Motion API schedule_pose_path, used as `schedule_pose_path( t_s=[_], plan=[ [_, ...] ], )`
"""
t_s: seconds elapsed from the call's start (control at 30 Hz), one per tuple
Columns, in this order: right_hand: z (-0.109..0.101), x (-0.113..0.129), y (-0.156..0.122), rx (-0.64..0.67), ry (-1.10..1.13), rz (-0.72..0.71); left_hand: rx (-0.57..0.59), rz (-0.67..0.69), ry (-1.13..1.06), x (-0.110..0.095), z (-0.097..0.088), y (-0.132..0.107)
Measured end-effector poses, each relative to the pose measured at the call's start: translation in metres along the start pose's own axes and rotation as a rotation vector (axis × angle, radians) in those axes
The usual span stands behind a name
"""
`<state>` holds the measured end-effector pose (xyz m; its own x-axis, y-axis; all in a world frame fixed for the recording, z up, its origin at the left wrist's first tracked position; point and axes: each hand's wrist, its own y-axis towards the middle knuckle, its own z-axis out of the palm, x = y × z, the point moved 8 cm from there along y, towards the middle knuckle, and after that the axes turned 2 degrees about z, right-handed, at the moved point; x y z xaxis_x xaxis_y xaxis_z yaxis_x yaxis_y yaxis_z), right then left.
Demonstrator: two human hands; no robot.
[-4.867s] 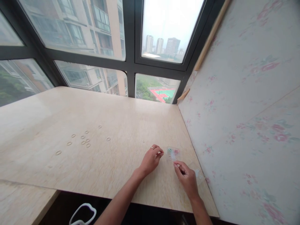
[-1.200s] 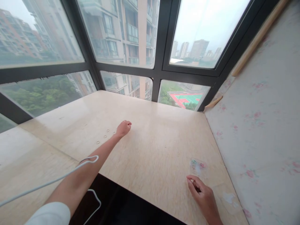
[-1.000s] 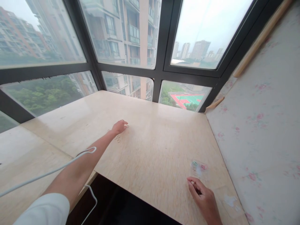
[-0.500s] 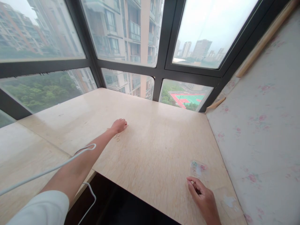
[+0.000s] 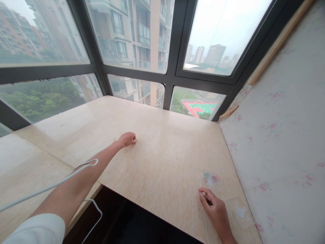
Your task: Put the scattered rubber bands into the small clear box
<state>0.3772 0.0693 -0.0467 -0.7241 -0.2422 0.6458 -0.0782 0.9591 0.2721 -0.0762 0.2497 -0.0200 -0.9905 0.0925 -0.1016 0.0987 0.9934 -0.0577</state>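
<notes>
Close to me, a white cable (image 5: pixel 61 182) runs across my left forearm. My right hand (image 5: pixel 213 207) is narrow, thumb and forefinger tips together; I can't tell whether anything sits between them. To its right on the counter (image 5: pixel 162 169) lies a flat clear piece (image 5: pixel 241 212) with a white patch, and just beyond my fingertips is the clear box (image 5: pixel 210 178), green and pink bits inside. Farther out, my left hand (image 5: pixel 128 138) curls low among thin rings (image 5: pixel 126 150), one at its fingertips; whether it's gripped, I can't tell. Beyond stand dark-framed windows (image 5: pixel 172 67).
</notes>
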Motion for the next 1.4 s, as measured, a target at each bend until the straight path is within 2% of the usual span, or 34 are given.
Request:
schedule_pose_path(
  t_s=[0.23, 0.37, 0.47, 0.57, 0.8, 0.93, 1.03, 1.13, 1.4],
  plan=[
    [-0.002, 0.001, -0.001, 0.003, 0.029, 0.01, -0.018, 0.107, -0.18, -0.038, -0.009, -0.008],
    [-0.001, 0.002, 0.0, 0.015, 0.06, 0.023, -0.058, 0.148, -0.544, -0.078, -0.016, -0.006],
    [-0.001, 0.003, 0.001, 0.011, 0.071, 0.028, -0.025, 0.184, -0.772, -0.119, -0.014, -0.008],
    [-0.002, 0.003, 0.001, 0.001, 0.091, 0.039, 0.023, 0.256, -0.847, -0.169, -0.009, -0.015],
    [-0.004, 0.004, 0.001, 0.002, 0.132, 0.076, 0.069, 0.618, -0.651, -0.295, 0.0, -0.049],
    [-0.006, 0.005, 0.002, -0.003, 0.156, 0.082, 0.037, 0.781, -0.518, -0.346, 0.002, -0.062],
    [-0.008, 0.006, 0.002, -0.012, 0.165, 0.082, 0.011, 0.822, -0.481, -0.368, 0.005, -0.063],
    [-0.009, 0.007, 0.002, -0.011, 0.17, 0.082, -0.005, 0.828, -0.465, -0.379, 0.011, -0.06],
    [-0.009, 0.006, 0.002, 0.001, 0.194, 0.108, -0.03, 0.822, -0.475, -0.385, 0.024, -0.056]
  ],
)
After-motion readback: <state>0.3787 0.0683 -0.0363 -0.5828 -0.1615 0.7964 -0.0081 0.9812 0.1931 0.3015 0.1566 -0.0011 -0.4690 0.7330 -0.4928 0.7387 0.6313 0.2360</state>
